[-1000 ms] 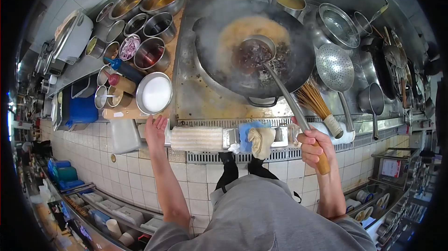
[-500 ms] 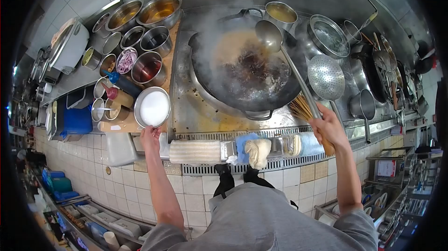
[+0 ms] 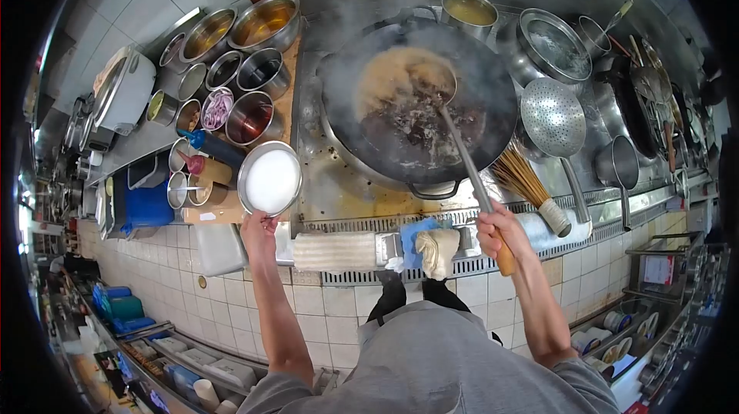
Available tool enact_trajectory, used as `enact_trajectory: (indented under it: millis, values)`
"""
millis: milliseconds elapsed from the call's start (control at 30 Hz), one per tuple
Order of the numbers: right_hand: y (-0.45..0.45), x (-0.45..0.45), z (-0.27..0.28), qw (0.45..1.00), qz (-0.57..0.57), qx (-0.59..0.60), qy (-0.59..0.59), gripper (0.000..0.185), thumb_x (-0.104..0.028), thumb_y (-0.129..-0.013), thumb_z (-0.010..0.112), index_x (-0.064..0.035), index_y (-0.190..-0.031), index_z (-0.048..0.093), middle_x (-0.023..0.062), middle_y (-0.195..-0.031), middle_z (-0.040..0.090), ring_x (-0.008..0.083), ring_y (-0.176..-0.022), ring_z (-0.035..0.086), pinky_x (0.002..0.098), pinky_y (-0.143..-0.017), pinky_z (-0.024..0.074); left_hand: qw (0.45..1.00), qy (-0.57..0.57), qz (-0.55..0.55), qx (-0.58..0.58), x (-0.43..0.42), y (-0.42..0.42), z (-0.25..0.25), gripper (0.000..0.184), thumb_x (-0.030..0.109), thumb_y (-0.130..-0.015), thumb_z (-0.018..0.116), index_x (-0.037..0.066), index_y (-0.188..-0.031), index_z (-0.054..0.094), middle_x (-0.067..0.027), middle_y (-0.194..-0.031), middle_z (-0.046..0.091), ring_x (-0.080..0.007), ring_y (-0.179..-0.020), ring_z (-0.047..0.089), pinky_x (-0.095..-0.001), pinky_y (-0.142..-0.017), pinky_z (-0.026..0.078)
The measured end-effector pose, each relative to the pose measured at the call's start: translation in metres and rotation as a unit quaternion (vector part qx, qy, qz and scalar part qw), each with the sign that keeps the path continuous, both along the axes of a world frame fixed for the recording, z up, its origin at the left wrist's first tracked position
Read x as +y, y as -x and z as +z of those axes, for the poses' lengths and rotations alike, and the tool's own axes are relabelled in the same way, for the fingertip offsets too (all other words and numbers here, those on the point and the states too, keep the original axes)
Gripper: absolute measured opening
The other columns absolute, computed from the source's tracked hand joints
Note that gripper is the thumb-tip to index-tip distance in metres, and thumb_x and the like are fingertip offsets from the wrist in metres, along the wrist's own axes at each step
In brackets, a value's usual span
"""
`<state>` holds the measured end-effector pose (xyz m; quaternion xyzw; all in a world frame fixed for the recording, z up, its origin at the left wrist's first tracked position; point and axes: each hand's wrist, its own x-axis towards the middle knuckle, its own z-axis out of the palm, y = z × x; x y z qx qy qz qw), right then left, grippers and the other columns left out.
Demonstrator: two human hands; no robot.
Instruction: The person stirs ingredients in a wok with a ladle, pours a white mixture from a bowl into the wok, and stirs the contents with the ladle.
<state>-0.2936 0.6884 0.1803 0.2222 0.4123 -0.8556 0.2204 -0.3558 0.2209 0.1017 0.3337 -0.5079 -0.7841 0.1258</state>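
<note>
My right hand (image 3: 504, 231) is closed round the wooden-ended handle of a long metal ladle (image 3: 466, 158). The ladle's bowl lies in the dark bubbling liquid with tan foam (image 3: 396, 79) inside a big black wok (image 3: 493, 118), and steam rises over it. At the counter's front edge, my left hand (image 3: 260, 228) pinches the near rim of a metal bowl (image 3: 269, 178) filled with something white. The bowl looks slightly tilted; whether its base touches the board is hidden.
Metal pots of sauces (image 3: 250, 118), a bowl of sliced onion (image 3: 218, 108) and squeeze bottles (image 3: 209, 169) crowd the left side. Right of the wok are a bamboo brush (image 3: 527, 183), a perforated skimmer (image 3: 553, 116) and a saucepan (image 3: 616, 164). Folded towels (image 3: 335, 251) line the front rail.
The ladle was in the wok, rose above its right rim, and is now back in the liquid. My left hand, open at first, has closed on the white-filled bowl, which has shifted slightly right.
</note>
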Motion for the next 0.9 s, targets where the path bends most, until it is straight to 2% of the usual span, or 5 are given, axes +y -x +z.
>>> enact_trajectory:
  millis: [133, 200, 500, 667, 900]
  values:
    - [-0.018, -0.002, 0.004, 0.935, -0.056, -0.078, 0.342, 0.042, -0.007, -0.091, 0.044, -0.0077, -0.133, 0.04, -0.0006, -0.062, 0.041, 0.0061, -0.038, 0.036, 0.0229, -0.03, 0.0339, 0.999, 0.009, -0.048, 0.01, 0.02, 0.015, 0.034, 0.002, -0.003, -0.078, 0.052, -0.002, -0.079, 0.05, -0.0097, -0.07, 0.056, -0.0167, -0.058, 0.056, -0.0248, -0.052, 0.049]
    - [-0.023, -0.001, 0.014, 0.924, -0.064, -0.083, 0.367, 0.042, -0.006, -0.091, 0.042, -0.008, -0.133, 0.039, 0.0001, -0.062, 0.042, 0.0062, -0.037, 0.037, 0.023, -0.03, 0.0343, 0.998, 0.022, -0.065, 0.009, 0.038, 0.027, 0.055, 0.003, -0.002, -0.078, 0.051, -0.005, -0.081, 0.051, -0.0102, -0.07, 0.057, -0.0166, -0.058, 0.057, -0.0229, -0.05, 0.047]
    - [-0.02, 0.015, 0.088, 0.999, 0.027, -0.035, 0.017, 0.049, 0.001, -0.081, 0.052, -0.0025, -0.129, 0.04, 0.0, -0.059, 0.043, 0.0074, -0.034, 0.04, 0.0224, -0.03, 0.0331, 0.98, 0.024, -0.194, 0.02, 0.103, 0.085, 0.076, 0.007, -0.001, -0.078, 0.053, -0.004, -0.085, 0.054, -0.0109, -0.072, 0.059, -0.0182, -0.057, 0.059, -0.0267, -0.052, 0.052]
    - [-0.008, 0.032, 0.091, 0.965, 0.09, 0.055, -0.239, 0.048, 0.002, -0.08, 0.051, -0.0005, -0.127, 0.044, -0.0001, -0.061, 0.048, 0.0075, -0.035, 0.042, 0.0214, -0.033, 0.0353, 0.973, 0.042, -0.224, 0.022, 0.14, 0.113, 0.077, 0.005, -0.002, -0.078, 0.052, -0.003, -0.082, 0.053, -0.0116, -0.073, 0.059, -0.0178, -0.056, 0.059, -0.028, -0.052, 0.054]
    - [0.027, 0.042, 0.036, 0.91, 0.057, 0.139, -0.386, 0.051, 0.002, -0.079, 0.052, -0.0012, -0.129, 0.043, -0.0013, -0.062, 0.046, 0.0068, -0.041, 0.044, 0.0227, -0.037, 0.0364, 0.964, 0.086, -0.251, 0.01, 0.172, 0.141, 0.082, 0.005, -0.001, -0.078, 0.052, -0.002, -0.076, 0.048, -0.0127, -0.073, 0.058, -0.0187, -0.055, 0.059, -0.0292, -0.052, 0.056]
